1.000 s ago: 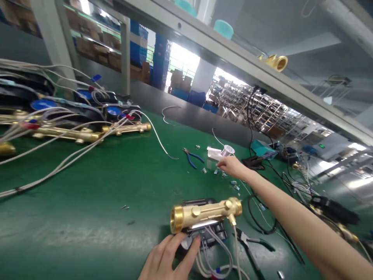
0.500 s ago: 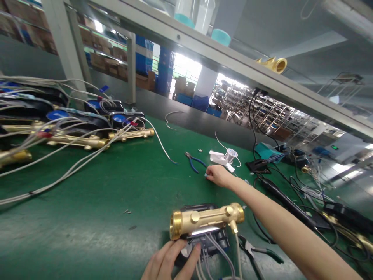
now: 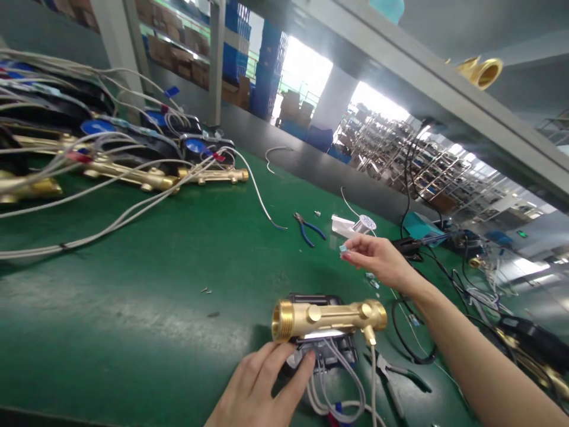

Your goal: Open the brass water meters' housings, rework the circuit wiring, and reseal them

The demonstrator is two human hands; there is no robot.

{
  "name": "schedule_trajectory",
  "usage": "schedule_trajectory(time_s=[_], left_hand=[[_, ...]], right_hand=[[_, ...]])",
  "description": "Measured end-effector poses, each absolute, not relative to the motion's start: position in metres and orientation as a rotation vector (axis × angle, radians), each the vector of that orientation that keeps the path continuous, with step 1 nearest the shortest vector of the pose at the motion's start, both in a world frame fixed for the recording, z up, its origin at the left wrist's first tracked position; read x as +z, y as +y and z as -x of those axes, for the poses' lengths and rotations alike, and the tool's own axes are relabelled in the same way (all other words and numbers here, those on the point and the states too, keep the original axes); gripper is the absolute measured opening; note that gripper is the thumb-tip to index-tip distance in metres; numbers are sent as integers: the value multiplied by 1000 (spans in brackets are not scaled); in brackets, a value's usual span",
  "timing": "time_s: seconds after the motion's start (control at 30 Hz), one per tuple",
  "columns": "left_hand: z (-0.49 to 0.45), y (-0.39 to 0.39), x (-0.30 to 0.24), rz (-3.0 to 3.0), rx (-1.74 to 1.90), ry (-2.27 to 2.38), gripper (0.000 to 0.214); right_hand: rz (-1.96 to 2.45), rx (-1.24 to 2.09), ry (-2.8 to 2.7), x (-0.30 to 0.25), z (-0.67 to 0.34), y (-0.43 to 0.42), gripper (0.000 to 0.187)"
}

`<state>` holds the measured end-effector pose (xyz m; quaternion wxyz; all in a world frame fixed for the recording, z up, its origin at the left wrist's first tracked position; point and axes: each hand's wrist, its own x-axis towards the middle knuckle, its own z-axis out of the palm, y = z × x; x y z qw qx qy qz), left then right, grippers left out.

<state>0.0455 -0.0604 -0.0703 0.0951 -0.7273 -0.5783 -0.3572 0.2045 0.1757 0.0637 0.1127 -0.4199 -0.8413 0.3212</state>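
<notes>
A brass pipe body (image 3: 333,317) with a threaded end lies at the front, joined to a black plastic housing (image 3: 342,350) with grey cables. My left hand (image 3: 262,382) grips the housing's left side, thumb and fingers on either side of a grey part. My right hand (image 3: 377,258) is raised above the bench beyond the brass body, pinching a small light-blue piece (image 3: 343,249) between thumb and fingertips. Left of it lie blue-handled cutters (image 3: 309,229). Behind it a solder spool (image 3: 365,224) stands by white paper (image 3: 342,226). Small light-blue bits (image 3: 372,280) lie below the hand.
Green-handled pliers (image 3: 395,376) lie right of the brass body. At left are several brass assemblies (image 3: 128,175) with long grey cables (image 3: 120,219). Black cords run along the right side. A metal shelf beam (image 3: 400,65) crosses overhead, with a brass fitting (image 3: 482,72) on it.
My right hand has lifted from beside the cutters and moved right, with the small light-blue piece in its fingers. My left hand stays on the housing. The view has shifted.
</notes>
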Motion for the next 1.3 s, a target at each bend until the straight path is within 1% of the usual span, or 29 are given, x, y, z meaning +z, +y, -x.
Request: schedule_trajectory(time_s=[0.07, 0.13, 0.2, 0.27, 0.37, 0.53, 0.67, 0.77, 0.93, 1.07, 1.2, 1.3], left_hand=[[-47, -62, -65, 2177, -1083, -1749, 44], [-49, -62, -62, 2182, -1110, -1753, 46], [-51, -62, -60, 2169, -1122, -1759, 46], [-53, -62, -60, 2178, -1121, -1754, 45], [-54, -63, -61, 2199, -1112, -1785, 43], [-54, -65, -61, 2200, -1119, -1803, 42], [-56, -64, -62, 2210, -1155, -1794, 40], [-56, -63, -63, 2198, -1160, -1789, 38], [-55, -63, -61, 2196, -1156, -1790, 34], [-53, -64, -58, 2188, -1139, -1787, 34], [-53, -64, -58, 2218, -1136, -1784, 35], [-54, -63, -59, 2208, -1148, -1784, 35]], right_hand=[[1222, 974, -2398, 79, -216, 144, 33], [1216, 929, -2318, 91, -225, 109, 26], [1143, 765, -2403, 97, -231, 78, 16], [1019, 562, -2570, 95, -232, 54, 13], [839, 344, -2761, 81, -229, 34, 17], [684, -7, -2901, 63, -223, 25, 18], [372, -473, -3074, 70, -216, 20, 37], [207, -713, -3091, 74, -207, 18, 42], [174, -879, -3043, 69, -198, 20, 41], [154, -919, -3036, 65, -200, 21, 38], [153, -1006, -3058, 63, -197, 17, 36], [206, -1008, -3079, 60, -192, 13, 36]])
